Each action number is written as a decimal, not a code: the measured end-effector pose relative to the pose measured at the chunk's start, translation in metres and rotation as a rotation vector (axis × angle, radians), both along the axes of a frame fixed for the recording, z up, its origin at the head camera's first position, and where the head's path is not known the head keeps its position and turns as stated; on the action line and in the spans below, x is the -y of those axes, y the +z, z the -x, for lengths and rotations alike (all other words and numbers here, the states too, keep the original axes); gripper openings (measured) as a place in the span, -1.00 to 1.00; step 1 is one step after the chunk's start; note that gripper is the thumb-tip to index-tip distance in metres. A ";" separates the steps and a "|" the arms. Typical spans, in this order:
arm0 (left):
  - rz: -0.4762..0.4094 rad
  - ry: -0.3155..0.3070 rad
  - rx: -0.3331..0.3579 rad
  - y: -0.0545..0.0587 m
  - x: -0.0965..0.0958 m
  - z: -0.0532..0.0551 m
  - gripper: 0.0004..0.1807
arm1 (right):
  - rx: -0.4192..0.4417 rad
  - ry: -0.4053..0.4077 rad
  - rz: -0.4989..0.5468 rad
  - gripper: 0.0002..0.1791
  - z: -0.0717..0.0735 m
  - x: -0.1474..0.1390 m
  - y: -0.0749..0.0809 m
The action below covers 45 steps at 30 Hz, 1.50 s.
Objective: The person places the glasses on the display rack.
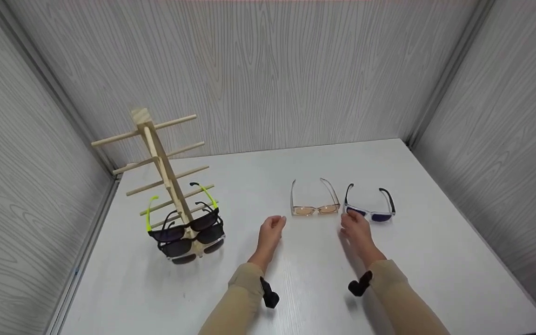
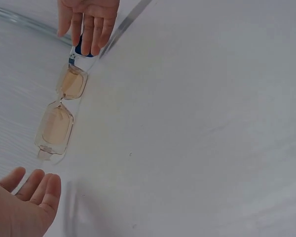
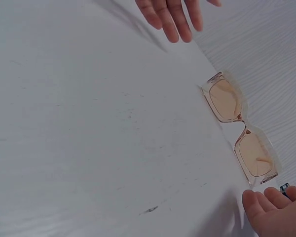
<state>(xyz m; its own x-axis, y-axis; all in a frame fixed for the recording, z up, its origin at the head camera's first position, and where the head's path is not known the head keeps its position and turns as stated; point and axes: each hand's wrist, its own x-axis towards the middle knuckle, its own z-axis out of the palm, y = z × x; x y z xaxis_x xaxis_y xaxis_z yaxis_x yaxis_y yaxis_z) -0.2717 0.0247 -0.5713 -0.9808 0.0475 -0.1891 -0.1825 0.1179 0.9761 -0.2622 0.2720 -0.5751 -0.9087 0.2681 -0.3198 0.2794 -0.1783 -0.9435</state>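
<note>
A pair of clear-framed glasses with amber lenses (image 1: 328, 209) stands on the white table with its temples unfolded, pointing away from me. To its right are sunglasses with a clear front, dark blue lenses (image 1: 382, 217) and black temple ends. My right hand (image 1: 357, 232) is just in front of the blue-lensed pair and partly covers its left lens; the fingers look loosely extended. My left hand (image 1: 269, 236) hovers left of the amber glasses, apart from them, with relaxed fingers and nothing held. Both wrist views show the amber glasses (image 2: 56, 127) between the two hands.
On the left stands a wooden display rack (image 1: 168, 181) with several crossbars. Its lower bars carry black sunglasses with neon yellow temples (image 1: 203, 222) above two other dark-lensed pairs. Wood-grain panels (image 1: 268, 79) enclose the white table (image 1: 296, 279) at the back and sides.
</note>
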 end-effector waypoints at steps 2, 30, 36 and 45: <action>-0.013 -0.012 0.011 0.000 -0.002 0.003 -0.49 | -0.009 0.015 0.004 -0.37 0.003 0.001 -0.001; -0.145 -0.052 0.104 0.000 -0.025 0.030 -0.37 | -0.063 0.124 -0.216 -0.28 0.024 0.016 0.005; -0.132 -0.112 0.116 0.001 -0.029 0.037 -0.35 | -0.038 0.159 -0.247 -0.25 0.027 0.017 0.006; -0.083 -0.140 0.117 0.002 -0.037 0.044 -0.35 | -0.018 0.165 -0.305 -0.26 0.032 0.017 0.005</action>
<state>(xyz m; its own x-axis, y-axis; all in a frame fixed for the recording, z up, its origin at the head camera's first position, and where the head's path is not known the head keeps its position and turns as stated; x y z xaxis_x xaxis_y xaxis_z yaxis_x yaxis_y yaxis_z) -0.3161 0.0613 -0.5690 -0.9351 0.2024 -0.2910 -0.2826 0.0697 0.9567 -0.2945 0.2548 -0.5700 -0.9527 0.1977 -0.2308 0.2634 0.1588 -0.9515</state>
